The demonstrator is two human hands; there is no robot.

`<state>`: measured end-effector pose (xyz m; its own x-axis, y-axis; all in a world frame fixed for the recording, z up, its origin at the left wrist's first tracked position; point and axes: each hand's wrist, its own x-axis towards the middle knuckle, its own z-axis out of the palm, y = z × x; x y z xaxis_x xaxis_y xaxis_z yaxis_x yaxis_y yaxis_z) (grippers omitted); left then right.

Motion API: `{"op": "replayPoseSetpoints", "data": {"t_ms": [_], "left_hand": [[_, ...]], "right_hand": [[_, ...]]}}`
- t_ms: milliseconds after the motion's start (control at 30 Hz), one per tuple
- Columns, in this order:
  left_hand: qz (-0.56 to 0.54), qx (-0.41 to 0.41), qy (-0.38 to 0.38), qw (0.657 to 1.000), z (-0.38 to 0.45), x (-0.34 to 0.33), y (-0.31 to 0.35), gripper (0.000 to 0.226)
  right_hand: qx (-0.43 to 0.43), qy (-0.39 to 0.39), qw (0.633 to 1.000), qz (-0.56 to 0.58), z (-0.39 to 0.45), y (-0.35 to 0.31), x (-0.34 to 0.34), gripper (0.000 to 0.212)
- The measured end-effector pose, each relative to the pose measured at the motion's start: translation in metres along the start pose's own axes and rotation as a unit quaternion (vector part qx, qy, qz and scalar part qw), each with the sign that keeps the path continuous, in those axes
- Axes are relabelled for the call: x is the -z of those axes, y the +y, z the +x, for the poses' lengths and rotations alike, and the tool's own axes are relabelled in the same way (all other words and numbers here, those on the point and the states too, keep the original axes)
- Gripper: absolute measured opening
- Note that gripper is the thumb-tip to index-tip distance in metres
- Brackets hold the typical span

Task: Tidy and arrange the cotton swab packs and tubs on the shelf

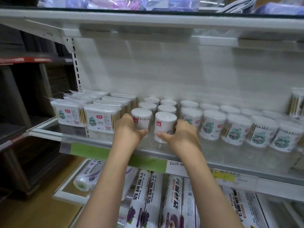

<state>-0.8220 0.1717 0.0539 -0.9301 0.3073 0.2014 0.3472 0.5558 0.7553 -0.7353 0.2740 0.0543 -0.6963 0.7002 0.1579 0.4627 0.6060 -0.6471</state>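
Two hands point(130, 129) point(179, 134) grip two front tubs point(141, 118) point(165, 124)

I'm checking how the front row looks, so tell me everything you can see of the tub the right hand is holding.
The tub in the right hand is a small upright cylinder of clear plastic with a flat whitish lid, packed with wooden-stemmed cotton swabs. A white label bears a small red tag. It stands at the front of the shelf, heading a column of like tubs. The right hand grips its right side, thumb across the lower front. The tub in the left hand stands just apart.
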Motion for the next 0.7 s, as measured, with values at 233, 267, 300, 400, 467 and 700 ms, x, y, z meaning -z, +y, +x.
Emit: {"op": "replayPoseSetpoints", "data": {"t_ms": [233,267,300,400,467,700], "left_hand": [[-0.010,-0.001,-0.001,1.000,0.001,-0.002,0.001,0.042],[-0.010,-0.001,-0.001,1.000,0.002,-0.003,0.000,0.042],[-0.011,0.001,-0.002,1.000,0.002,-0.003,-0.001,0.042],[-0.005,0.001,-0.001,1.000,0.001,-0.001,0.001,0.047],[0.002,-0.002,0.006,1.000,-0.004,-0.001,0.000,0.052],[-0.022,-0.128,0.119,0.984,-0.051,-0.019,0.015,0.073]], "right_hand": [[0.006,-0.005,0.999,0.052,0.011,0.005,-0.003,0.045],[0.011,-0.003,0.998,0.054,0.012,0.006,-0.004,0.045],[0.010,-0.004,0.998,0.056,0.011,0.006,-0.004,0.044],[0.009,0.000,0.998,0.058,0.010,0.007,-0.003,0.043],[0.007,-0.004,0.999,0.051,0.007,0.010,0.000,0.051],[0.019,0.038,0.996,0.081,-0.011,0.044,0.027,0.066]]}}
